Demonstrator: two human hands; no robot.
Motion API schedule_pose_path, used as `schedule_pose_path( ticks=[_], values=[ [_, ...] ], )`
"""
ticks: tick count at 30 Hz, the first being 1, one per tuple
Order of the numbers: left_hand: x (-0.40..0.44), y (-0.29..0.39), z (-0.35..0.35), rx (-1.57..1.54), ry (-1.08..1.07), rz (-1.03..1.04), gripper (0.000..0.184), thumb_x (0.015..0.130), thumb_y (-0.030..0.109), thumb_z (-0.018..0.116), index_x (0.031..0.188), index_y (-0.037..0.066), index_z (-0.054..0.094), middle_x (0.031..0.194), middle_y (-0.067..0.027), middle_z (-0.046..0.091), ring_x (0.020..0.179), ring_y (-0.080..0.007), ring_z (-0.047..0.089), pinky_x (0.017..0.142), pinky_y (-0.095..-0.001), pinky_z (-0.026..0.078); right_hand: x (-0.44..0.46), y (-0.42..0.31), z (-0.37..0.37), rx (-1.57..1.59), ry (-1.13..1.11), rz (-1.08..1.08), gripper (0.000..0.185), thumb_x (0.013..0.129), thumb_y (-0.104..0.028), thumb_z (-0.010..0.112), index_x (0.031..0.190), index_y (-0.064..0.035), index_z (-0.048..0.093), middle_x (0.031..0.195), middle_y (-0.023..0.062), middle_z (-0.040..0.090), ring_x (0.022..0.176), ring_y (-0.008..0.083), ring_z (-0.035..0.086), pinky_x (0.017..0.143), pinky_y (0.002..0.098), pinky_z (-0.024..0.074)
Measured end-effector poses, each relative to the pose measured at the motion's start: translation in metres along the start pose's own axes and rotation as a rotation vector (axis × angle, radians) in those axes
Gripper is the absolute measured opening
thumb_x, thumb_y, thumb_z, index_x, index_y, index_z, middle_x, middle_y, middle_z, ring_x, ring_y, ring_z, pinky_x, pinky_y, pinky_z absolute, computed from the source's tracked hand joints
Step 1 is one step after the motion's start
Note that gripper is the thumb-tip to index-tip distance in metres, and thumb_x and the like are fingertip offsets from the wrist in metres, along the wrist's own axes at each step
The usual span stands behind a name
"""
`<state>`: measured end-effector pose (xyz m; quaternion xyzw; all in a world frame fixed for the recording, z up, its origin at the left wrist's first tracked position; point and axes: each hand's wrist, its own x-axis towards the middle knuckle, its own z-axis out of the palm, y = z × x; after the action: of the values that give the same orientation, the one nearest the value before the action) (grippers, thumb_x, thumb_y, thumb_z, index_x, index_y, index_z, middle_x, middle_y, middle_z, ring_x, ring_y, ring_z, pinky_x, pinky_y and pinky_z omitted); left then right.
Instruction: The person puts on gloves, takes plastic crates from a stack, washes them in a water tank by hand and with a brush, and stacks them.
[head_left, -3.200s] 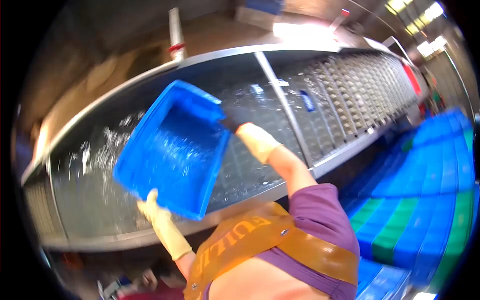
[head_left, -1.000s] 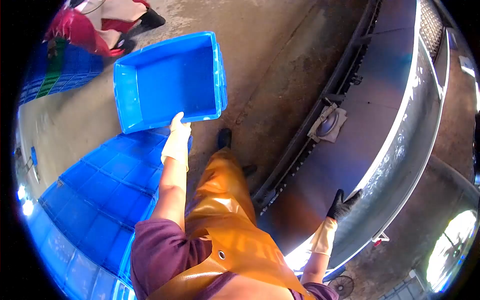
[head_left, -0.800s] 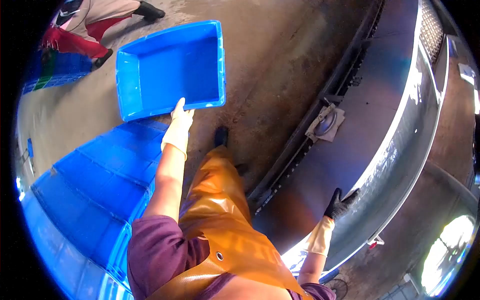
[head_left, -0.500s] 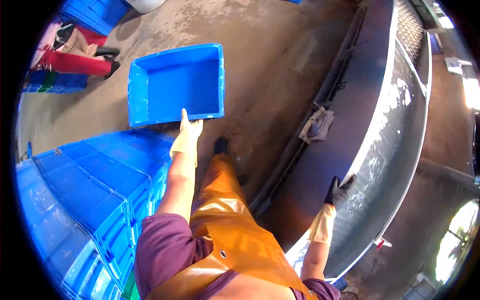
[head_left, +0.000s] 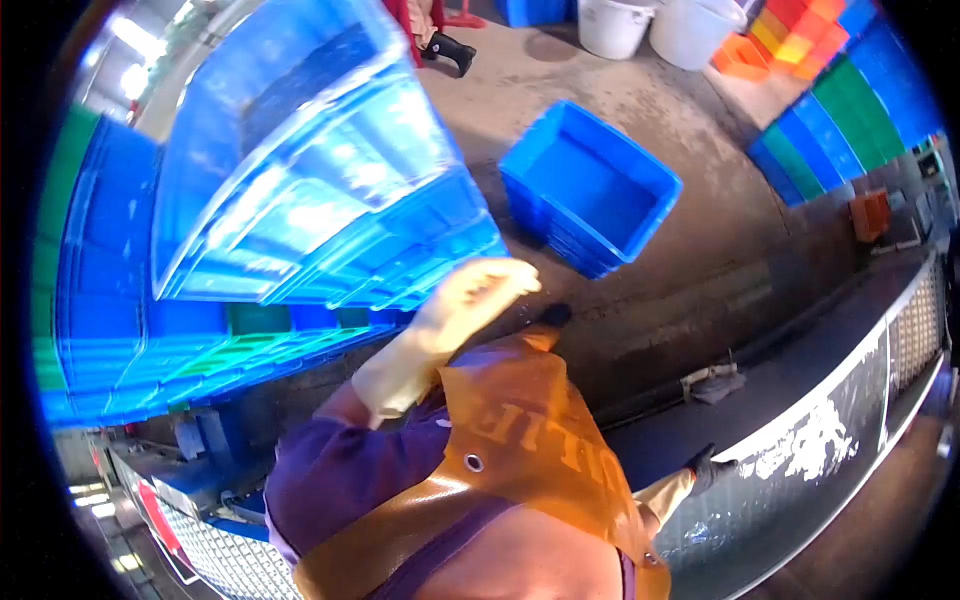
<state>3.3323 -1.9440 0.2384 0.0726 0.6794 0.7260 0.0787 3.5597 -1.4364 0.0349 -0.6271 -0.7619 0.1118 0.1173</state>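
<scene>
Left hand [head_left: 478, 302] is hanging half-open, apparently holding nothing; bin [head_left: 592, 188] is sitting apart at one o'clock, stack [head_left: 385, 185] rising at ten. Right hand [head_left: 708, 470] is resting on the trough [head_left: 765, 510] at four, grip indeterminable; bracing there should be aiding balance.

Blue bin [head_left: 590, 190] now apart from left hand [head_left: 478, 298], orange containers [head_left: 742, 57] newly in view

Blur takes the left hand [head_left: 485, 297] — how its fingers bend is unclear. The right hand [head_left: 712, 468] is too small and dark to show whether it grips the trough [head_left: 765, 408]. The top edge crops the nearest blue crates [head_left: 400, 150], a white bucket [head_left: 613, 28] and a co-worker — the boot [head_left: 451, 54] shows.
</scene>
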Motion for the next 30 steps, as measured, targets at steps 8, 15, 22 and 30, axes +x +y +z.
schedule_pose_path(
  ticks=[8, 15, 22, 30],
  values=[
    [-0.028, 0.115, -0.073, -0.613, 0.495, 0.832, 0.039, 0.096, 0.020, 0.050, 0.127, -0.004, 0.045, 0.132, -0.0253, 0.046, 0.131, -0.0340, 0.038, 0.115, -0.0500, 0.024, -0.013, -0.027, -0.023, -0.111, -0.063, 0.125, 0.081, 0.082, -0.041, 0.066, 0.149, -0.0225, 0.025, 0.141, 0.0070, 0.047, 0.119, 0.0291, 0.056, 0.093, 0.0408, 0.0483],
    [0.027, 0.152, -0.043, -0.630, 0.343, 1.121, 0.029, 0.095, 0.012, 0.047, 0.122, 0.001, 0.048, 0.133, -0.0275, 0.044, 0.129, -0.0437, 0.036, 0.112, -0.0597, 0.022, -0.005, 0.015, 0.010, 0.003, -0.002, -0.090, 0.089, 0.081, -0.048, 0.064, 0.149, -0.0091, 0.021, 0.152, 0.0135, 0.029, 0.137, 0.0302, 0.033, 0.110, 0.0364, 0.0316],
    [0.018, 0.134, 0.013, -0.531, 0.172, 0.887, 0.031, 0.088, 0.010, 0.051, 0.119, 0.007, 0.048, 0.113, -0.0202, 0.058, 0.100, -0.0360, 0.058, 0.097, -0.0560, 0.043, -0.031, 0.023, -0.002, 0.096, -0.113, -0.122, 0.087, 0.083, -0.044, 0.063, 0.147, -0.0015, 0.021, 0.151, 0.0177, 0.028, 0.140, 0.0287, 0.027, 0.114, 0.0356, 0.0241],
    [0.014, 0.138, 0.048, -0.508, 0.017, 0.606, 0.051, 0.093, 0.030, 0.041, 0.129, -0.005, 0.043, 0.110, -0.0194, 0.061, 0.097, -0.0290, 0.061, 0.085, -0.0403, 0.051, -0.038, 0.016, -0.053, 0.452, -0.038, -0.113, 0.057, 0.084, -0.041, 0.067, 0.122, 0.0000, 0.057, 0.120, 0.0191, 0.061, 0.112, 0.0309, 0.057, 0.097, 0.0375, 0.0437]
  ],
)
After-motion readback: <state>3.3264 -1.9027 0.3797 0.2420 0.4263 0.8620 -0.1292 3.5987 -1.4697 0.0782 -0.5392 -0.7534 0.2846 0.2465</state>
